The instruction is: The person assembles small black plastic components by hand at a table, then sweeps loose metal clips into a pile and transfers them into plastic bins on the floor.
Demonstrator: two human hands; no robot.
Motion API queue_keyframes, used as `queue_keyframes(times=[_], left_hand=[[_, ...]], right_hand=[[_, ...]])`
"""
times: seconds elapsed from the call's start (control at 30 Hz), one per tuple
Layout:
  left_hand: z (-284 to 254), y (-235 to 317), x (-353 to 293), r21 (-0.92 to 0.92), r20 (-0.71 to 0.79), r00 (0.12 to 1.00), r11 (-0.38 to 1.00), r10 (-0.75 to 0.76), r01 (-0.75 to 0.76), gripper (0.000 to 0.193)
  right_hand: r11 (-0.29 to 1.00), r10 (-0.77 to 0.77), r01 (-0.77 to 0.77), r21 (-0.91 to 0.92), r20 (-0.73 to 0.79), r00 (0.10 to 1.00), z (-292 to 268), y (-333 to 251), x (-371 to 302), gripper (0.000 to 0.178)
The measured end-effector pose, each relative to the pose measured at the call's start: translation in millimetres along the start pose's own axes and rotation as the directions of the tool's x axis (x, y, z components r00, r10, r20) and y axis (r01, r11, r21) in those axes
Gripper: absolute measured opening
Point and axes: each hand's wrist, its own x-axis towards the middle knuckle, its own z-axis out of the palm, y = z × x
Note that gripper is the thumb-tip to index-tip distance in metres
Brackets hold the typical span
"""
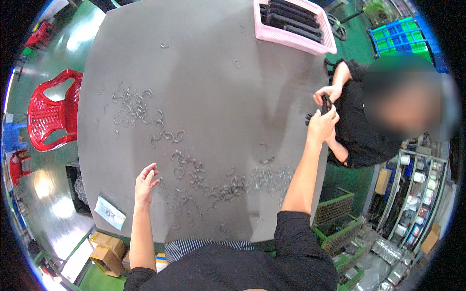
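My left hand [145,185] hovers over or rests on the grey tabletop at the left, its fingers loosely bent and apart, with nothing in them. Small curved dark pieces [194,174] lie scattered to its right. My right hand [322,125] reaches to the table's right edge, closed around a small black item [326,103] whose kind I cannot make out. A co-worker's hand [332,92] meets the same item from the far side. Fingers hide part of it. Below my right hand's wrist is the co-worker's other forearm [340,149].
A pink basket [296,43] of long black pieces stands at the table's far right corner. More curved pieces [131,104] lie at the far left. A light blue packet [110,212] is near the left front edge. A red chair [56,110] stands left; green crates [335,213] stand right.
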Motion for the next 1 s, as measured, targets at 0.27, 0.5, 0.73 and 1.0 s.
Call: queue_keyframes(times=[0.27,0.5,0.73,1.0], left_hand=[[192,195,154,0.196,0.365,0.627,0.601,0.689,-0.775,0.025],[393,297,254,0.164,0.508,0.704,0.747,0.496,-0.645,0.04],[440,318,299,-0.095,0.556,0.715,0.887,0.424,-0.452,0.017],[449,326,291,-0.175,0.548,0.724,0.904,0.419,-0.391,0.009]], right_hand=[[0.832,-0.525,0.474,0.288,0.132,0.841,195,-142,28,0.032],[0.849,-0.528,0.524,0.061,0.117,0.841,274,-156,67,0.032],[0.806,-0.587,0.591,0.031,0.161,0.793,281,-158,77,0.027],[0.678,-0.733,0.729,0.097,0.169,0.659,262,-153,69,0.024]])
